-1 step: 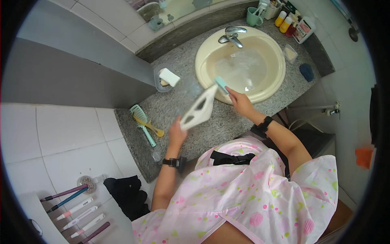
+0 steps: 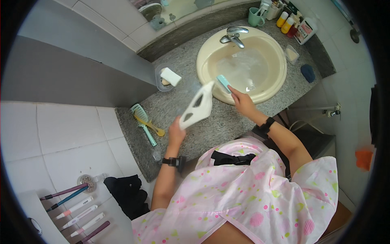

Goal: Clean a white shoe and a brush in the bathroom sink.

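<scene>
My left hand (image 2: pixel 176 130) is closed on the lower end of a curved white piece with cut-out openings (image 2: pixel 205 102), held tilted above the counter left of the sink. The exact kind of this piece is unclear. My right hand (image 2: pixel 243 102) grips a mint-green brush (image 2: pixel 222 82) over the front left rim of the cream oval sink (image 2: pixel 200 67). Cloudy water (image 2: pixel 248 69) stands in the basin. The brush and the upper end of the white piece are close together; whether they touch I cannot tell.
A chrome faucet (image 2: pixel 234 37) rises behind the basin. A white soap bar (image 2: pixel 170 76), a green hairbrush (image 2: pixel 148 134) and a yellow hair clip (image 2: pixel 158 131) lie on the grey counter (image 2: pixel 203 142). Bottles (image 2: pixel 287 25) and a green cup (image 2: pixel 256 17) stand at the back right.
The white piece has turned slightly in my left hand, so its openings show more widely. The brush has tilted a little. The whole view has shifted slightly.
</scene>
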### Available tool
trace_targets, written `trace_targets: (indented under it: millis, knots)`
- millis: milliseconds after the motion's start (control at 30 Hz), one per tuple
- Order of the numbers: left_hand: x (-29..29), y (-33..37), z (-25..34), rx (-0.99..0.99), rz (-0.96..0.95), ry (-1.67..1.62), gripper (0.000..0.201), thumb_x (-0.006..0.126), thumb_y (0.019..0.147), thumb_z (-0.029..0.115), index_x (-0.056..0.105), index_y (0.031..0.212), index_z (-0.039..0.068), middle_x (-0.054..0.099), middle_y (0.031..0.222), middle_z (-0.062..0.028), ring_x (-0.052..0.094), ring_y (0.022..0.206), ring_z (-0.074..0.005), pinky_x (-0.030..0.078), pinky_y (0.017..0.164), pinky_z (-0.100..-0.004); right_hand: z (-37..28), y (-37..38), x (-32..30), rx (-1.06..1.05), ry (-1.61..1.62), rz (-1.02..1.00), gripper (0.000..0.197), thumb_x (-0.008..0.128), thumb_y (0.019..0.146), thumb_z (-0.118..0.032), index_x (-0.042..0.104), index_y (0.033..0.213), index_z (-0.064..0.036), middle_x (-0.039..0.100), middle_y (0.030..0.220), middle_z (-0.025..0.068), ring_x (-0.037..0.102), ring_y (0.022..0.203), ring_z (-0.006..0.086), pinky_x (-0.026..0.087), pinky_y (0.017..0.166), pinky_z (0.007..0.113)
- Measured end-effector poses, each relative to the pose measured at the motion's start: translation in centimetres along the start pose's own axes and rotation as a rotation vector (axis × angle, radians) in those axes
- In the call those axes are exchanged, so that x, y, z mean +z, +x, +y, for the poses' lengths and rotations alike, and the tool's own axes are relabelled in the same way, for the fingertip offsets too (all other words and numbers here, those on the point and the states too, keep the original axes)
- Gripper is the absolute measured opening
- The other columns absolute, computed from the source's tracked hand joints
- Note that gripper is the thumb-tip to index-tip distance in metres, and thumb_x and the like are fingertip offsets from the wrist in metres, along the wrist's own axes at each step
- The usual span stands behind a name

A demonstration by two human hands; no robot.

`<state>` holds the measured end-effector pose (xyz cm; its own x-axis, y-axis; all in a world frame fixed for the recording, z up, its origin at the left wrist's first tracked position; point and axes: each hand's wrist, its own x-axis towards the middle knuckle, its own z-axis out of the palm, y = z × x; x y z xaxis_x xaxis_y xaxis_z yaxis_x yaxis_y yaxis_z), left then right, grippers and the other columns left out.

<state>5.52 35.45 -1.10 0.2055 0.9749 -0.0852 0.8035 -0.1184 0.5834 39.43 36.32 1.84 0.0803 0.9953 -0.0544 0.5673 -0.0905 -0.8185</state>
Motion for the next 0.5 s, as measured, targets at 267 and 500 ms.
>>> trace_targets:
  millis: [267,500]
  knots:
    - [-0.4,-0.1,1.5,0.064,0.145,-0.007,0.039,0.063,0.071,0.002,0.059,0.110,0.005,0.064,0.091,-0.0240,0.061,0.085,-0.0444,0.049,0.071,-0.0487,-2.7,0.6,0.7,-0.248,-0.115,-0.006,0.050,0.051,0.092,-0.010,0.045,0.140,-0.0207,0.062,0.075,0.0208,0.061,0.063,0.0367,0.048,0.059,0.044]
    - [-0.2,-0.3,2.3,0.028,0.296,0.051,0.042,0.063,0.070,0.004,0.060,0.111,0.006,0.065,0.091,-0.0222,0.062,0.083,-0.0431,0.050,0.070,-0.0480,-5.1,0.1,2.8,-0.396,-0.411,-0.343,0.070,0.051,0.080,-0.001,0.034,0.146,-0.0190,0.062,0.069,0.0185,0.063,0.060,0.0345,0.050,0.055,0.045]
